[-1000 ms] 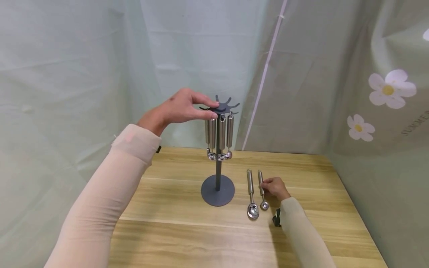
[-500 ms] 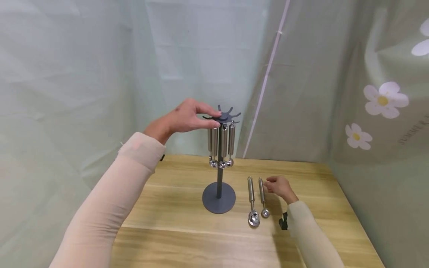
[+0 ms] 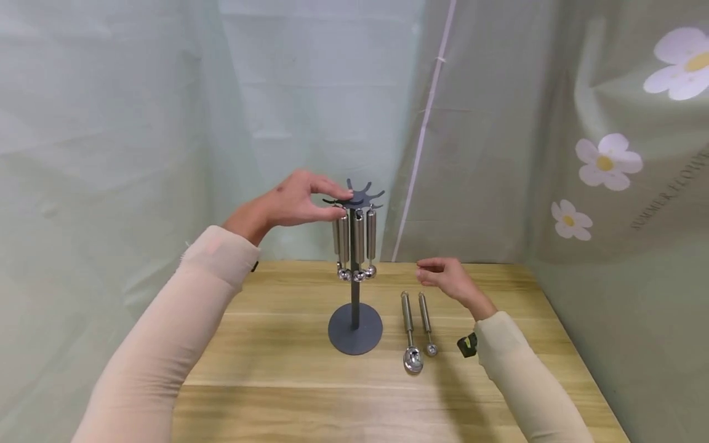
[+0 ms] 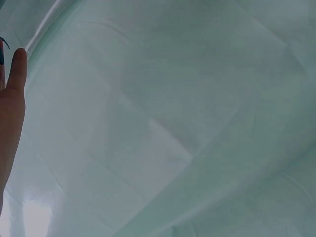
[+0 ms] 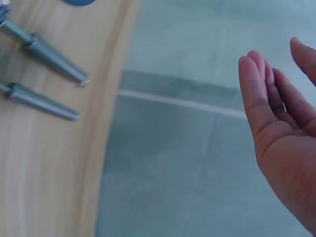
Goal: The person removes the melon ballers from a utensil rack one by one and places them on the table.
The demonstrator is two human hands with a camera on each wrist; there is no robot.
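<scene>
Right now my left hand (image 3: 293, 203) pinches the dark top of the spoon stand (image 3: 354, 258) in the middle of the frame, thumb under and fingers over. Four shiny scoops (image 3: 354, 240) hang from it. The stand is tall and thin, so I think a hard push could tip it, and the hanging scoops could swing and slip off their hooks. My right hand (image 3: 451, 283) floats above the table (image 3: 277, 344), just right of center, fingers loose and holding nothing. Below it lie the big scoop (image 3: 410, 329) and the small scoop (image 3: 426, 323), side by side. A clumsy grab could knock one so it rolls away. Both arms reach forward, sleeves covering them.
</scene>
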